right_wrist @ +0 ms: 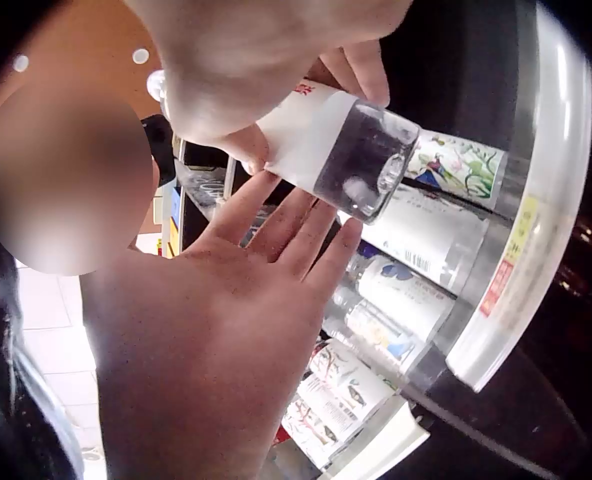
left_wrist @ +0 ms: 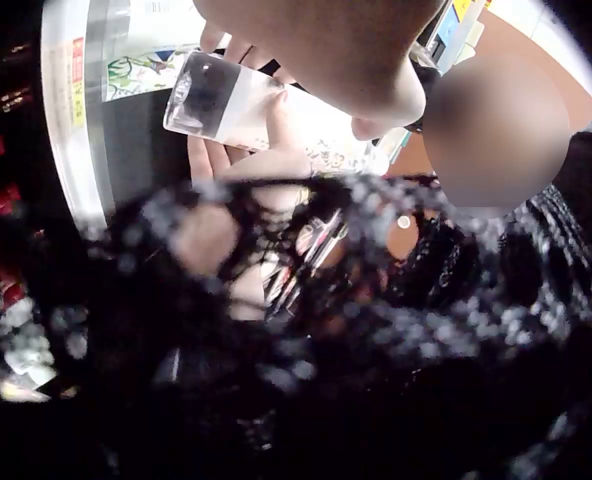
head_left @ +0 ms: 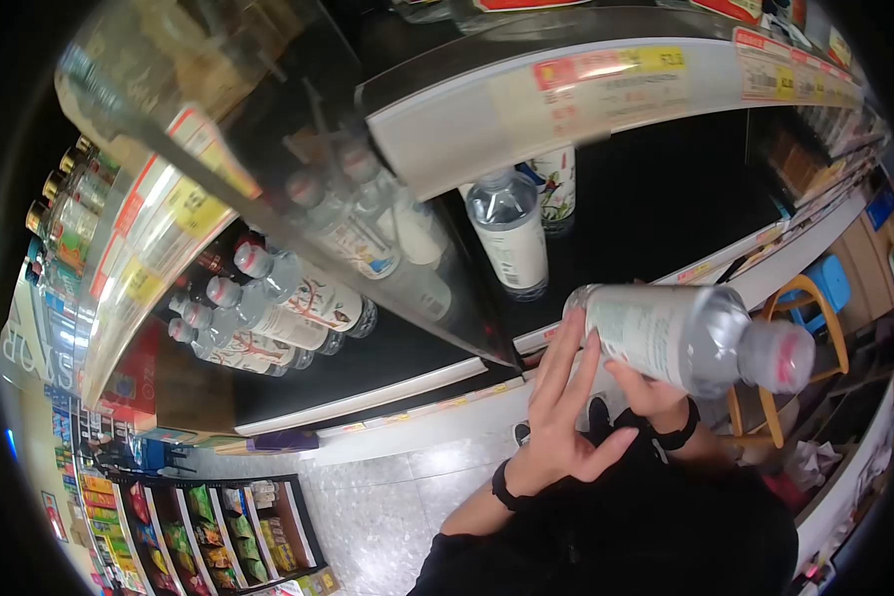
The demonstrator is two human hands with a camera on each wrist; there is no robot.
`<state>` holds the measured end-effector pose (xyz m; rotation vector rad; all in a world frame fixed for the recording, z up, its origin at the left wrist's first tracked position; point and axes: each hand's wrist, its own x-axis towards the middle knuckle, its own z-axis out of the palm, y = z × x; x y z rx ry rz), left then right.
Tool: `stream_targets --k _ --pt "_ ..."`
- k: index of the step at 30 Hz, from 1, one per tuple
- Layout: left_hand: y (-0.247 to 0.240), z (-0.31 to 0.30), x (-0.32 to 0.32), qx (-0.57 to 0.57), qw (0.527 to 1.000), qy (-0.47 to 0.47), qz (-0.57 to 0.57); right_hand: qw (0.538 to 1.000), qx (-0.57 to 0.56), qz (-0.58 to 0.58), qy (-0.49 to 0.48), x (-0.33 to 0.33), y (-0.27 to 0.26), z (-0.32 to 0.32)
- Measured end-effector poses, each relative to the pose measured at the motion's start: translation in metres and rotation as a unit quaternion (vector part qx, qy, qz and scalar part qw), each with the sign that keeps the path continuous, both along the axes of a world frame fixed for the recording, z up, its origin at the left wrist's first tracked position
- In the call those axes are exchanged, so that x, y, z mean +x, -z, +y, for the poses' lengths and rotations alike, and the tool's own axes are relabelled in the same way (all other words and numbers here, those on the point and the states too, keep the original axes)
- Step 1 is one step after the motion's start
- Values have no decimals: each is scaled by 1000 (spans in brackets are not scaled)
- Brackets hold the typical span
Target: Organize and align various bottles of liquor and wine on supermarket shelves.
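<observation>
A clear plastic water bottle (head_left: pixel 656 323) with a white label lies tilted on its side before me, its pinkish-white cap pointing right. My right hand (head_left: pixel 651 392) grips the bottle around its label, with the thumb on the near side in the left wrist view. Straight fingers of my left hand (head_left: pixel 561 422) touch the bottle near its base, the thumb spread away. From the right wrist, the left hand (right_wrist: pixel 216 300) lies below the bottle (right_wrist: pixel 316 140). Behind it, an upright bottle (head_left: pixel 507 233) stands on the black shelf beside a picture-patterned bottle (head_left: pixel 558 189), partly hidden.
A clear divider (head_left: pixel 437 298) slants left of the standing bottles, with several more bottles (head_left: pixel 268 303) beyond it. A price-tag rail (head_left: pixel 616 94) overhangs the shelf. A snack rack (head_left: pixel 209 536) stands lower left; a wooden chair (head_left: pixel 834 333) stands at right.
</observation>
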<state>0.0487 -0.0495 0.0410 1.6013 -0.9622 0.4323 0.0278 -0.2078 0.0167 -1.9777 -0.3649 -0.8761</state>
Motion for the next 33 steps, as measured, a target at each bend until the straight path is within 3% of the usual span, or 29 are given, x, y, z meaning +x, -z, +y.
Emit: stream_targets --k 1,2,3,6,11,13,18,21,27,29,33 --pt "0 -9 -1 9 1000 -4 24 999 32 6 -2 2 -1 -7" --pt "-1 -12 0 50 998 -1 31 991 128 6 -49 6 4 -10" --pt "-1 -17 2 51 998 0 31 977 211 -20 -32 14 -2 -6" --pt "-1 -28 6 83 992 -5 93 991 44 -97 75 37 -1 -28" --pt "-2 -40 19 51 982 6 180 991 130 13 42 63 -12 -24" --pt "-18 -44 16 -68 927 50 366 990 134 12 47 72 -7 -24" --pt "2 -47 25 -37 949 -3 313 983 172 24 52 84 -6 -19" --pt "2 -47 29 -61 930 23 362 987 141 35 75 89 4 -22" --pt "2 -46 38 -56 948 48 310 989 94 53 104 87 -8 -15" --pt "-9 -47 35 -97 909 86 396 986 96 92 100 81 -18 -17" --pt "-18 -45 29 -129 880 79 451 990 40 87 103 78 -24 -30"
